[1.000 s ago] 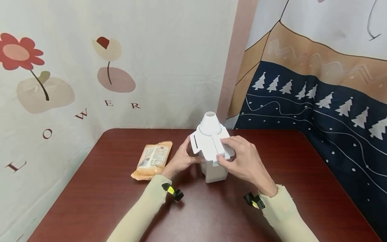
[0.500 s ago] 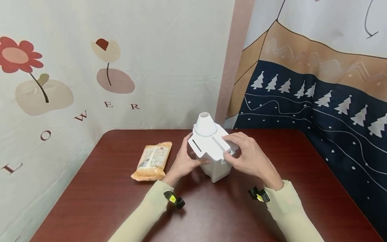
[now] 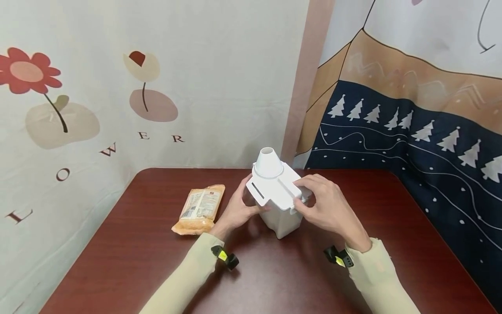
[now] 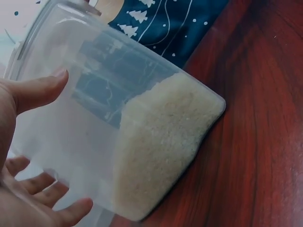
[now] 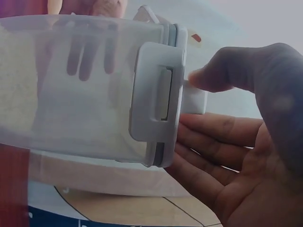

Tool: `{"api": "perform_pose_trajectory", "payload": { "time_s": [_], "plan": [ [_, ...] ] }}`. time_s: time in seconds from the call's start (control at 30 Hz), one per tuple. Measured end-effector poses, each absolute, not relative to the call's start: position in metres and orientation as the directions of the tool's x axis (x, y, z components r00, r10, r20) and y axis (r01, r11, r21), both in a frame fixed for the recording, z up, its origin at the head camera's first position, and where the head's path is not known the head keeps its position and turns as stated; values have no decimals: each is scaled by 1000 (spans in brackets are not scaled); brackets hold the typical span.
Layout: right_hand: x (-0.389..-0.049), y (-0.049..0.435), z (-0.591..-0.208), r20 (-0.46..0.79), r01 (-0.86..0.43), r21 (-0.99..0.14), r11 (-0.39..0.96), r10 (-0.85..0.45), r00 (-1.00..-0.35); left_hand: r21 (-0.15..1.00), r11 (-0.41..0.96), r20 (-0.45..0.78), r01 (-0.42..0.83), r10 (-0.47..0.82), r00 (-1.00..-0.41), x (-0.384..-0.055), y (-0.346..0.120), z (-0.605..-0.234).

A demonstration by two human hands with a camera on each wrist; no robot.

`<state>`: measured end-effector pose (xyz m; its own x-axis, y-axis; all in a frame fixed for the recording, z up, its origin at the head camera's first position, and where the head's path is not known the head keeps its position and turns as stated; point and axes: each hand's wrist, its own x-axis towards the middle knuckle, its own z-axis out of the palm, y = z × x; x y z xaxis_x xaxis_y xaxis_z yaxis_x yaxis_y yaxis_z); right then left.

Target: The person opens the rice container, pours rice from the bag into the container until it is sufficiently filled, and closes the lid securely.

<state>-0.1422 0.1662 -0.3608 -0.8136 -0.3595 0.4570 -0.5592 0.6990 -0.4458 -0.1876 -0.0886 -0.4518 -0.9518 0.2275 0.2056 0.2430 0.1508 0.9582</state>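
Observation:
A clear plastic rice container [image 3: 280, 220] stands near the middle of the table, one corner toward me. Rice [image 4: 161, 142] fills its lower part. Its white lid [image 3: 270, 189] carries a cone-shaped spout [image 3: 269, 164] at the back and slotted flaps at the sides, such as the flap [image 5: 156, 92] in the right wrist view. My left hand [image 3: 239, 209] grips the container's left side, thumb in front and fingers spread along the wall. With thumb and fingers, my right hand [image 3: 327, 205] pinches the raised block [image 5: 194, 99] of the lid from its right side.
A sealed orange-and-clear food packet [image 3: 200, 209] lies on the table left of the container, close to my left wrist. The dark red table [image 3: 274, 279] ends at the back against a printed curtain [image 3: 219, 87]. A navy curtain with white trees hangs at the right.
The container has turned so that a corner now faces me, and its base has shifted slightly right. Both hands have moved with it and keep their hold.

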Motion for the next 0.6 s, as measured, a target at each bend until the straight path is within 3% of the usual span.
{"api": "perform_pose_trajectory", "payload": {
  "time_s": [0.37, 0.47, 0.6],
  "plan": [
    [-152, 175, -363, 454, -551, -487, 678, -342, -823, 954, 233, 182, 190, 55, -982, -174, -68, -446],
    [-153, 177, -363, 431, -542, -504, 673, -349, -832, 953, 229, 188, 197, 61, -980, -175, -69, -448],
    [-152, 178, -362, 419, -529, -494, 690, -344, -840, 966, 121, 210, 228, 145, -967, -184, -78, -453]
  ]
}}
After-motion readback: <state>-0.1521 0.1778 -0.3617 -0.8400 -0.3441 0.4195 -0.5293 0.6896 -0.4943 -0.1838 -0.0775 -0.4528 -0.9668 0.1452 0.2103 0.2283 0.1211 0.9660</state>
